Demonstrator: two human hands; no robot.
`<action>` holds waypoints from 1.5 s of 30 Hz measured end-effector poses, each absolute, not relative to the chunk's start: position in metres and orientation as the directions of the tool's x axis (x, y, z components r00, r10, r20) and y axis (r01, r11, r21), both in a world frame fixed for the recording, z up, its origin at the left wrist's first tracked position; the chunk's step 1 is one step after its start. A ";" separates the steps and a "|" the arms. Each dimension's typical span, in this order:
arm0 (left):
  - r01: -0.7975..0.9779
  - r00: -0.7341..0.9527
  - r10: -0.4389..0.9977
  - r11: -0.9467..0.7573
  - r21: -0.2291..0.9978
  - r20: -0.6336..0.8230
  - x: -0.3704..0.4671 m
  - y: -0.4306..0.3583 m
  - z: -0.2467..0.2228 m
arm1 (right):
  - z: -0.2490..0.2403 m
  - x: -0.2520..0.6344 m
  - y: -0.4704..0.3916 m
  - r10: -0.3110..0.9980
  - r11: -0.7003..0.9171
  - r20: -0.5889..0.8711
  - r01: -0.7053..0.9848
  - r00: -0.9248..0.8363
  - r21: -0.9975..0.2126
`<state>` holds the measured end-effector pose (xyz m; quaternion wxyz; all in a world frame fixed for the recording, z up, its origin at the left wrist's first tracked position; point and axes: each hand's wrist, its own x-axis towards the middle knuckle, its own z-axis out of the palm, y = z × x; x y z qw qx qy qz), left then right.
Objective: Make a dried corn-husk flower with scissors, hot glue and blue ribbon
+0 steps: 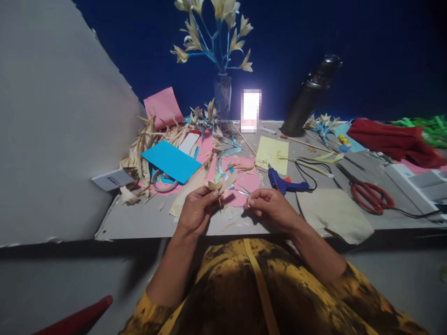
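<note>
My left hand [196, 211] is closed, thumb against fingers, on a small flower of pale dried husk [225, 183] held just above the table's front part. My right hand [274, 208] is a short way to the right, its fingertips pinched together; whatever is between them, if anything, is too small to make out. Behind the right hand lies a blue glue gun [290, 185] with a black cord. A small pointed metal tool [242, 190] rests between the hands on pink paper [249, 173].
At the left, a blue card [171, 161] lies over dried husks [141, 146]. Toward the back stand a glass vase [222, 95] of husk flowers, a glowing screen [251, 110] and a tilted-looking flask [310, 97]. Red-handled scissors [372, 196] and a beige cloth [331, 211] lie at right.
</note>
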<state>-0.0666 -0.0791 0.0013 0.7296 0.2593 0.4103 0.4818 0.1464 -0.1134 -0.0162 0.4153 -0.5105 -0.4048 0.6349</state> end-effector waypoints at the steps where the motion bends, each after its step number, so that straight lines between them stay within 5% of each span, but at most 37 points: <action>1: -0.498 0.199 0.919 0.394 0.773 -0.341 -0.065 -0.077 0.002 | -0.016 0.146 -0.112 0.926 -0.374 -0.343 -0.273 -0.158 -0.886; 4: -0.475 0.171 0.933 0.359 0.804 -0.315 -0.060 -0.071 0.001 | -0.013 0.143 -0.107 0.904 -0.426 -0.373 -0.510 -0.209 -0.747; 8: -0.327 0.060 0.961 0.274 0.904 -0.270 -0.061 -0.066 -0.005 | -0.009 0.136 -0.103 0.915 -0.398 -0.361 -0.543 -0.178 -0.739; 13: -0.308 -0.071 0.969 0.204 0.929 -0.236 -0.063 -0.074 -0.004 | -0.012 0.128 -0.099 0.973 -0.223 -0.229 -0.359 -0.025 -0.906; 18: -0.412 0.359 0.862 0.490 0.768 -0.357 -0.053 -0.089 0.010 | -0.015 0.124 -0.097 0.995 -0.043 -0.018 -0.268 -0.094 -0.963; 21: -0.420 0.447 0.819 0.547 0.724 -0.360 -0.047 -0.091 0.012 | -0.012 0.124 -0.096 0.986 -0.016 0.027 -0.252 -0.165 -0.968; 30: -0.514 0.350 0.882 0.461 0.723 -0.314 -0.032 -0.095 0.007 | -0.010 0.133 -0.094 0.988 0.017 0.040 -0.147 -0.152 -0.989; 35: -0.555 0.240 0.908 0.419 0.719 -0.343 -0.028 -0.096 0.004 | -0.001 0.132 -0.101 0.983 0.184 0.185 -0.028 -0.018 -0.983; 45: -0.510 0.320 0.860 0.509 0.693 -0.397 -0.028 -0.097 0.002 | 0.017 0.126 -0.106 0.927 0.363 0.372 0.322 -0.036 -0.874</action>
